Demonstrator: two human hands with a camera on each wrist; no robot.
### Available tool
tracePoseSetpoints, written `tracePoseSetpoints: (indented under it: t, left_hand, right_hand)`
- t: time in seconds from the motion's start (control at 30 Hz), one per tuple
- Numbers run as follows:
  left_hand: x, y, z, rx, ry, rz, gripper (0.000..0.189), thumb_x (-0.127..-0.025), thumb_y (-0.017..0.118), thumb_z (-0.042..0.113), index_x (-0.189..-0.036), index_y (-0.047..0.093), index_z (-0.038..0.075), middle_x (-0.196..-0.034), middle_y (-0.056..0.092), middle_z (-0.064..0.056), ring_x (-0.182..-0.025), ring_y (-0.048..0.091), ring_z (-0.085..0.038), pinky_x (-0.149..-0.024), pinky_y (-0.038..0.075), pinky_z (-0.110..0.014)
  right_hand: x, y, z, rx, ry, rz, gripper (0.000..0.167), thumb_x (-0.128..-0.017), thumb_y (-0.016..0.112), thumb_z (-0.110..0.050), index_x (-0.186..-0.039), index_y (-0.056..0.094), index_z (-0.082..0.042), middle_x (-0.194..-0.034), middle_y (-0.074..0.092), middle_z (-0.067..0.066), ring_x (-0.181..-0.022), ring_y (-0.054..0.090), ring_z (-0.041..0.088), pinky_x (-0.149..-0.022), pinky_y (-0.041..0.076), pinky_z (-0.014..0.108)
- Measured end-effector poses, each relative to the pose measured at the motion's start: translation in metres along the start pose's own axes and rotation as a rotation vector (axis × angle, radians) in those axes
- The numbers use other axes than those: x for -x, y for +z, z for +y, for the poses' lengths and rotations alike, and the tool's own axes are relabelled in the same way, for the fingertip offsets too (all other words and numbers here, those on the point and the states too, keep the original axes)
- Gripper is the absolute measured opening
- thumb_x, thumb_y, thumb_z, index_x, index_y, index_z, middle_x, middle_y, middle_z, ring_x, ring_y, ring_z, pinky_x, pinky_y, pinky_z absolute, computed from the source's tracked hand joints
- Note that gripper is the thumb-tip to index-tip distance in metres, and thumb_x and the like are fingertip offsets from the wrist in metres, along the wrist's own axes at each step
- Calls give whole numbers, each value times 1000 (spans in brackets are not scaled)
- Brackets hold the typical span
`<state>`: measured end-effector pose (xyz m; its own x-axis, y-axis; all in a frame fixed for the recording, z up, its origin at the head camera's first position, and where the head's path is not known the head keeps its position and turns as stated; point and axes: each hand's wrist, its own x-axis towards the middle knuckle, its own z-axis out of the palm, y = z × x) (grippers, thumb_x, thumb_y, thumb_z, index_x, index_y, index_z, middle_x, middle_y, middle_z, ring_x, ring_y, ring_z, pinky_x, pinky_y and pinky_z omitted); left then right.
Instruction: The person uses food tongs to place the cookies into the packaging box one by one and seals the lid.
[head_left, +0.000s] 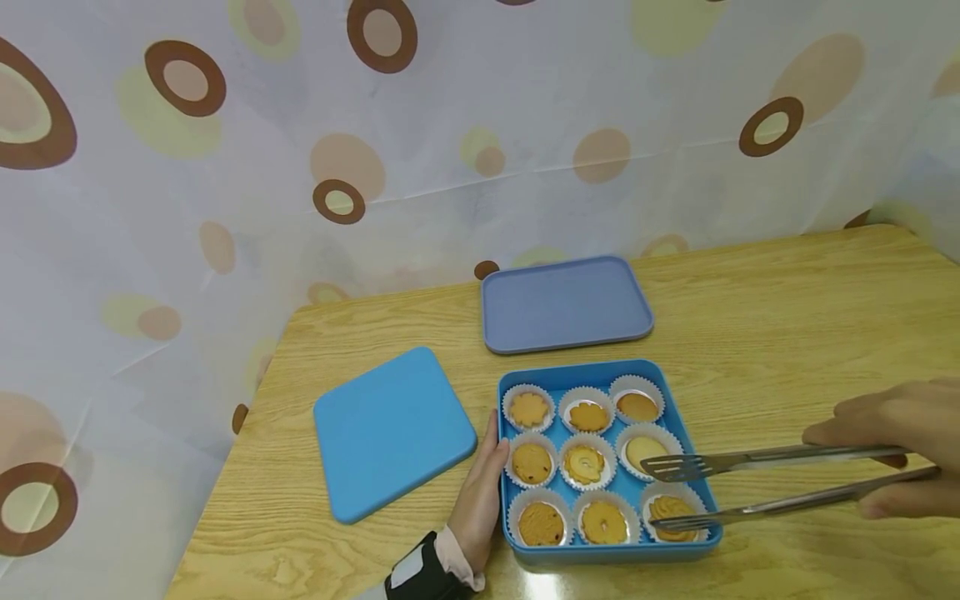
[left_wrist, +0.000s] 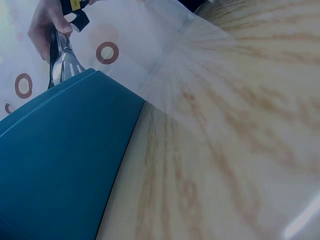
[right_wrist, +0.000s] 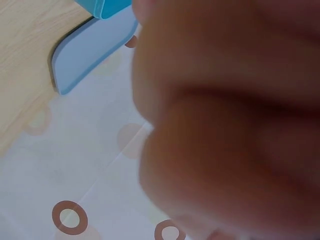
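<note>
A blue box [head_left: 607,556] holds several cookies in white paper cups, set out in rows. My left hand [head_left: 480,492] lies along the box's left wall, fingers extended and touching it. In my right hand [head_left: 900,450] I hold metal food tongs [head_left: 780,456], their two arms spread apart. The slotted end reaches over the right edge of the middle-row cup [head_left: 648,450]; the other end is over the front right cookie [head_left: 671,512]. The left wrist view shows the box's side wall [left_wrist: 65,160] and the tongs [left_wrist: 65,62] above its rim. Blurred fingers [right_wrist: 215,140] fill much of the right wrist view.
The blue lid [head_left: 393,433] lies on the wooden table [head_left: 787,333] left of the box. Behind the box is a grey-blue tray [head_left: 566,304], with a patterned cloth [head_left: 450,100] hanging along the table's back edge.
</note>
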<state>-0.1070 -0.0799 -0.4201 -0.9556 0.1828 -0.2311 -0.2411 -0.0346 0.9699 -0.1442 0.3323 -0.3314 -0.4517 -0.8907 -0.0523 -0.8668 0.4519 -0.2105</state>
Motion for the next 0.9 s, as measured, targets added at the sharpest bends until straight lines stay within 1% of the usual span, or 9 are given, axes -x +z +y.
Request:
tracePoseSetpoints:
  t: [0.1, 0.23, 0.33, 0.4, 0.47, 0.57, 0.67, 0.8, 0.9]
  left_hand:
    - [0, 0, 0, -1, 6, -2, 62, -107, 31, 35, -157, 3, 14, -163, -3, -10, -148, -10, -30, -117, -4, -57]
    - [0, 0, 0, -2, 7, 0, 62, -107, 32, 35, -157, 3, 14, -163, -3, -9, -148, -10, -30, -117, -3, -56]
    - [1, 0, 0, -2, 2, 2, 62, -106, 32, 36, -157, 3, 15, -163, -3, -9, -148, -10, -30, -117, -3, -57]
    - [1, 0, 1, -2, 1, 3, 62, -106, 32, 37, -157, 3, 15, -163, -3, -9, -148, -10, -30, -117, -3, -57]
    - [1, 0, 1, -1, 0, 3, 62, -106, 32, 37, -157, 3, 15, -163, -3, -9, -148, -10, -30, -117, -3, -57]
    - [1, 0, 1, -1, 5, 3, 62, -107, 32, 36, -157, 3, 14, -163, -3, -10, -149, -9, -30, -118, -2, -57]
    - [1, 0, 1, -2, 6, 3, 62, -107, 32, 36, -157, 3, 14, -163, -3, -10, -149, -9, -30, -118, -2, -56]
    - [1, 0, 1, -5, 3, 5, 62, -107, 32, 35, -157, 3, 14, -163, -3, -10, -149, -9, -30, -118, -2, -57]
    - [1, 0, 1, -6, 1, 6, 62, -107, 31, 35, -157, 3, 14, -163, -3, -10, -148, -9, -30, -117, -3, -57]
  right_hand:
    - [0, 0, -1, -3, 41, -3, 56, -81, 77, -32, -110, 63, 13, -80, 32, -30, -64, 24, -15, -44, 25, 12]
    - [-4, -2, -2, -22, 26, 55, 56, -79, 79, -29, -112, 62, 14, -78, 31, -28, -61, 23, -16, -43, 25, 9]
    - [-10, -7, -4, -16, 66, 103, 56, -80, 80, -25, -116, 61, 13, -78, 30, -25, -56, 20, -15, -41, 26, 8]
    - [-14, -11, -6, 19, 134, 165, 56, -78, 81, -23, -118, 62, 11, -76, 29, -24, -52, 19, -13, -40, 26, 10]
    - [-21, -15, -10, 56, 254, 224, 57, -76, 82, -25, -118, 63, 9, -74, 31, -22, -50, 19, -10, -41, 27, 14]
    - [-30, -21, -10, 68, 422, 301, 61, -75, 83, -27, -116, 63, 13, -83, 57, -15, -52, 30, -8, -45, 32, 16]
    - [-38, -29, -3, 46, 602, 254, 67, -81, 78, -32, -121, 57, 17, -91, 70, 16, -56, 46, 0, -52, 42, 24]
    - [-40, -29, 17, 12, 755, 171, 74, -92, 64, -41, -127, 47, 22, -85, 69, 24, -52, 55, 14, -56, 50, 36]
    - [-37, -21, 34, 10, 811, 150, 76, -96, 58, -44, -127, 44, 24, -92, 65, 36, -62, 65, 33, -66, 54, 49]
